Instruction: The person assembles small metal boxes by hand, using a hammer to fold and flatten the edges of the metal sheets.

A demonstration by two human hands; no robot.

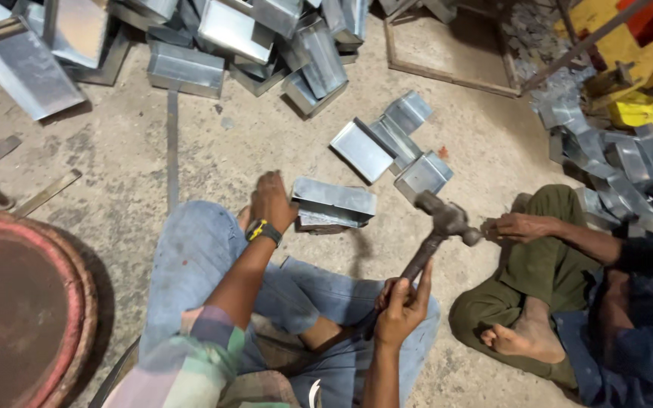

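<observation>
My left hand [272, 202], with a dark watch on the wrist, presses on a folded grey sheet-metal piece [334, 204] lying on the concrete floor in front of my knees. My right hand [400, 302] grips the handle of a hammer [438, 227], whose dark metal head is raised to the right of the metal piece. I sit cross-legged in blue jeans.
A pile of folded sheet-metal boxes [228, 45] lies at the top; a few more boxes [394, 140] lie just beyond the piece. Another person [561, 295] sits at right, one hand [519, 225] near the hammer head. A round rusty disc [17, 302] sits at left.
</observation>
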